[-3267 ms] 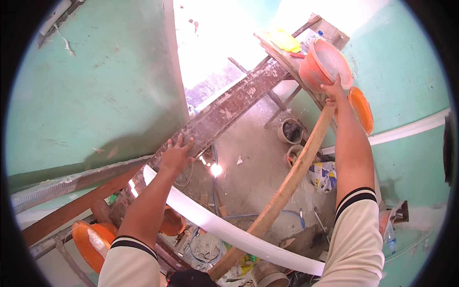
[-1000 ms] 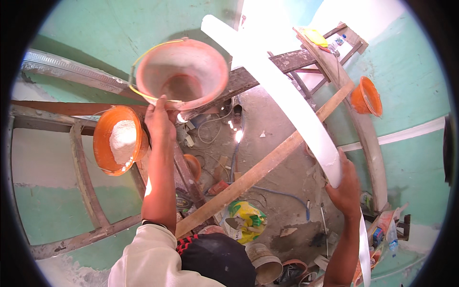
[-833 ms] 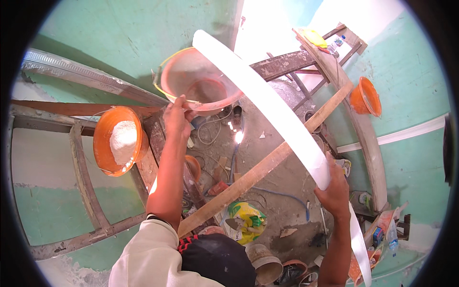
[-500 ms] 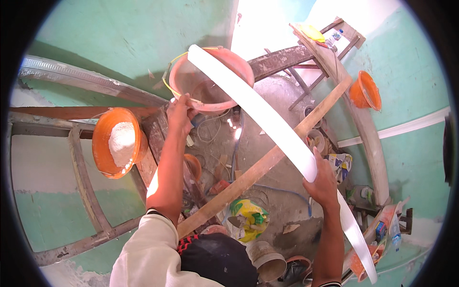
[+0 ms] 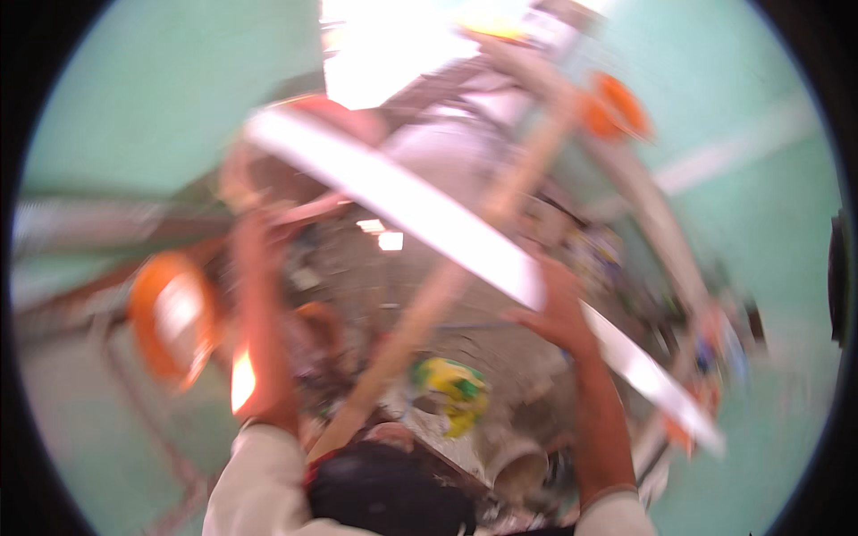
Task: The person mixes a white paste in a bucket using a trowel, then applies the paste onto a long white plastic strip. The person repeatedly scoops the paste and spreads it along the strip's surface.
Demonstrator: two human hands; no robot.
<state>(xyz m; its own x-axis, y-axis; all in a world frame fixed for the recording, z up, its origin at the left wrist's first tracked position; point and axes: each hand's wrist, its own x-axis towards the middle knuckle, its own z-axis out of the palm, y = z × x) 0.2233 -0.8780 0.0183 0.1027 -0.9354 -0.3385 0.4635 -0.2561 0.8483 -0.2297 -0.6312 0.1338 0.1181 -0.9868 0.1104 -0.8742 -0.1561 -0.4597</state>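
The picture is smeared by motion. A long white strip (image 5: pixel 420 214), like a length of moulding, runs slantwise from the upper left to the lower right. My right hand (image 5: pixel 565 308) is closed round it, right of its middle. At the upper left, the strip's end lies over the mouth of a pale orange bucket (image 5: pixel 340 114). My left hand (image 5: pixel 261 223) is at this bucket's near rim and appears to grip it; its fingers are blurred. Left of my left forearm is an orange bowl-like bucket (image 5: pixel 134 304) with white powder (image 5: pixel 181 308) in it.
A wooden plank (image 5: pixel 402 335) crosses below the strip. An orange bucket (image 5: pixel 617 107) stands at the far right near a curved-looking beam (image 5: pixel 657 210). On the floor lie a yellow-green bag (image 5: pixel 456 384) and a pale bucket (image 5: pixel 518 469). Green walls (image 5: pixel 751 54) stand around.
My view has swung, so most of the scene sits further left. Both hands, the bucket and the strip have shifted left in the picture; the strip still lies across the bucket's mouth.
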